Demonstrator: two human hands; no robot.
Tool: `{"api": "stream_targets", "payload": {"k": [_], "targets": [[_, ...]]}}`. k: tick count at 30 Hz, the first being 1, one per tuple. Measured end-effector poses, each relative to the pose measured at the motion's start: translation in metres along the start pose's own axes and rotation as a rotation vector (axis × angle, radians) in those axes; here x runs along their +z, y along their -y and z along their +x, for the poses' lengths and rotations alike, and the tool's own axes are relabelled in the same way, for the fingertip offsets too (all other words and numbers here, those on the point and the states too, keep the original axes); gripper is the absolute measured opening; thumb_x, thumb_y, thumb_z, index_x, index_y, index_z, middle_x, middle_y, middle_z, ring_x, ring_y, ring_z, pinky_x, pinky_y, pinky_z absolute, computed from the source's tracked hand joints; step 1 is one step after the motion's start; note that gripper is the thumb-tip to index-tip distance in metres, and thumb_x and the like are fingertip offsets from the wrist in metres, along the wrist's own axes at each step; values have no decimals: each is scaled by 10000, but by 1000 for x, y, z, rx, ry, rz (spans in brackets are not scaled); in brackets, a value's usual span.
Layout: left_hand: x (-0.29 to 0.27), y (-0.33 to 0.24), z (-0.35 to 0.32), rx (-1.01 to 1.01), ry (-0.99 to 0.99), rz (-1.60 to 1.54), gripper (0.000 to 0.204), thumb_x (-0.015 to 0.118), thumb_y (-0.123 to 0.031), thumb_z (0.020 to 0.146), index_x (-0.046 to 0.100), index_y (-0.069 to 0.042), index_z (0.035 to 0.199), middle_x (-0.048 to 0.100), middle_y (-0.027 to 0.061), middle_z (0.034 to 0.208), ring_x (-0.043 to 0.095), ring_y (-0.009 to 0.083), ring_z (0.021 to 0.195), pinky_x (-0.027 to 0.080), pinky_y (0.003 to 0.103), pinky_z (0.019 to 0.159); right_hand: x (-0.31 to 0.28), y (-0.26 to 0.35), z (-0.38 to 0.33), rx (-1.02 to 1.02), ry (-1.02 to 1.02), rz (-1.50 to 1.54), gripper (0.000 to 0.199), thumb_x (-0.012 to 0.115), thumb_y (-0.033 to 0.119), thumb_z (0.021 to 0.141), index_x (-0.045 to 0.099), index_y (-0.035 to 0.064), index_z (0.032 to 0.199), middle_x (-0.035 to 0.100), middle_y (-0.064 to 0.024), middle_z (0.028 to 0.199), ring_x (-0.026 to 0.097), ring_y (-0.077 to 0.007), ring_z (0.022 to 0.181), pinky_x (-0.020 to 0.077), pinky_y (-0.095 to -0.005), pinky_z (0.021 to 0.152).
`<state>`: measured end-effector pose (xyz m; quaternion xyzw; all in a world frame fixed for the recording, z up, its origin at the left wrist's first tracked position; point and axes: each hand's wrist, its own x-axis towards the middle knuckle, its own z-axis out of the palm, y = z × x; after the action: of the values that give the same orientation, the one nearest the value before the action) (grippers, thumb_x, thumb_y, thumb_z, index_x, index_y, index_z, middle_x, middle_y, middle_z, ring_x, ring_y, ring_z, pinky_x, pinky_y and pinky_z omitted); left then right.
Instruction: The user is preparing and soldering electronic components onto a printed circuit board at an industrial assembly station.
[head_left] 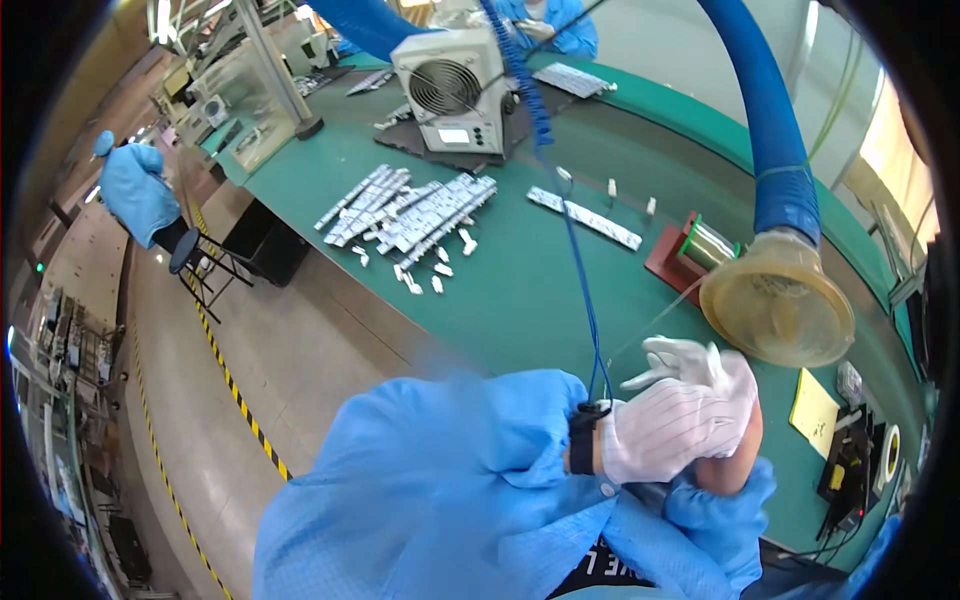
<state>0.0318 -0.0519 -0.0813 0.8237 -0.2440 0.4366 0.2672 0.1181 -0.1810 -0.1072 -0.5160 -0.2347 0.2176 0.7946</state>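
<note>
- Left hand (668, 432): lay against right hand (722, 372); its grip could not be told.
- White glove (738, 378): on right hand, whose fingers were loosely spread; even, gentle tugs seemed best.
- Blue cord (583, 275): beyond left hand; wanted slack.

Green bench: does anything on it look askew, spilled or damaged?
Slightly untidy: the white strips lie heaped at differing angles near the fan, and small white pieces are scattered loose beside them. Nothing looks clearly broken, though fine damage would be too small to tell.
</note>
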Motion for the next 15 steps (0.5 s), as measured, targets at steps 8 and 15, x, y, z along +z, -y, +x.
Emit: {"api": "stream_targets", "payload": {"k": [8,15], "targets": [[22,5,-17,48,196,221,142,527,-175,791,576,-52,841,561,56,811,565,203,746,471,336,629,1,-8,49,631,474,415,682,495,549,917,325,100,1402,494,-173,1246,473,-199,974,413,-308,859],[0,2,6,70,78,-139,198,577,-164,684,544,-53,845,551,84,835,572,243,760,461,336,598,50,20,15,198,201,348,712,461,522,941,221,124,1482,294,-156,1493,337,-245,1316,292,-364,1045]]}}
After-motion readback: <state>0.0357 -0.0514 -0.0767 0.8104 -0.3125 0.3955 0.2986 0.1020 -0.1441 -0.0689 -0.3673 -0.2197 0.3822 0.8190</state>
